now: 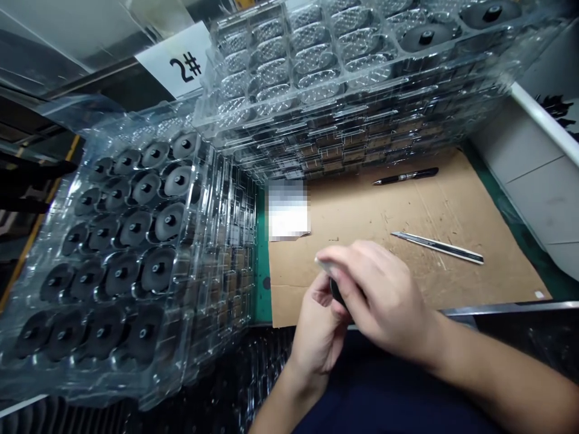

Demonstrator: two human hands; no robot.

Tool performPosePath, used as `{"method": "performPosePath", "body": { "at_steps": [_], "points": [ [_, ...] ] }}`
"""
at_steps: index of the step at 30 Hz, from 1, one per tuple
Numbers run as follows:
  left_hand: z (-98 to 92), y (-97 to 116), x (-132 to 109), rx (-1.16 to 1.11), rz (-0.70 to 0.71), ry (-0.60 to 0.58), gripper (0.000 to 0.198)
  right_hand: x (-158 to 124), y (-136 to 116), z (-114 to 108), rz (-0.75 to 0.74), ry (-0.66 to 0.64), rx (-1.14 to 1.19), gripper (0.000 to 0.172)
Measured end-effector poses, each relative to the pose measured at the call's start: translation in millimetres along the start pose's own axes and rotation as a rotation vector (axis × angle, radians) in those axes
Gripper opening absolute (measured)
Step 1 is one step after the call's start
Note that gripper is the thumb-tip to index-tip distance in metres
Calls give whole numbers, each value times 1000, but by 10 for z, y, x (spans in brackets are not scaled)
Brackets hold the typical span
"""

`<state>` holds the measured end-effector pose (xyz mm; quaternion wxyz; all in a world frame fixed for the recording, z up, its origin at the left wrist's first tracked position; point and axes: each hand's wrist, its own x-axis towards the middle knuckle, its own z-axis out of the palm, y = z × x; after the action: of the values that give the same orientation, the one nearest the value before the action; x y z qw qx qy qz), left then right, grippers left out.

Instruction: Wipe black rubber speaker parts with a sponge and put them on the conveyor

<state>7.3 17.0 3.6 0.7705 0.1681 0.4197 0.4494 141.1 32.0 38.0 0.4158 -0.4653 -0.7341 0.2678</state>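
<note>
Above the cardboard [407, 265] on the bench [261, 271], the left hand [316, 328] cups a black disc [337, 293], the right hand [384, 295] pinching over it — seemingly mid-inspection; the next move likely needs a steady grip.

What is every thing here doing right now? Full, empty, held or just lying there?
Left hand, curled under the black part.
Right hand, closed over it from above.
Black part, held between both hands, mostly hidden.
Left tray stack, top tray full of black parts.
Back tray stack, top tray mostly empty.
Pen, lying flat on the cardboard.
Cutter, lying flat on it too.
Cardboard, flat, scratched.
</note>
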Motion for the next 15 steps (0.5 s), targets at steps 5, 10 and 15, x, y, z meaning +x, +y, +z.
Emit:
{"method": "performPosePath", "body": {
  "at_steps": [5, 10, 15],
  "points": [
    [-46, 84, -35, -71, -28, -37, 54, -200, 32, -92, 36, -196, 38, 25],
    [15, 108, -68, -81, -111, -37, 55, -11, 65, -159, -100, -132, -152, 24],
    [7, 115, -145, -50, -146, -4, 40, 191, 93, -113, -219, -333, 70, 26]
  ]
}}
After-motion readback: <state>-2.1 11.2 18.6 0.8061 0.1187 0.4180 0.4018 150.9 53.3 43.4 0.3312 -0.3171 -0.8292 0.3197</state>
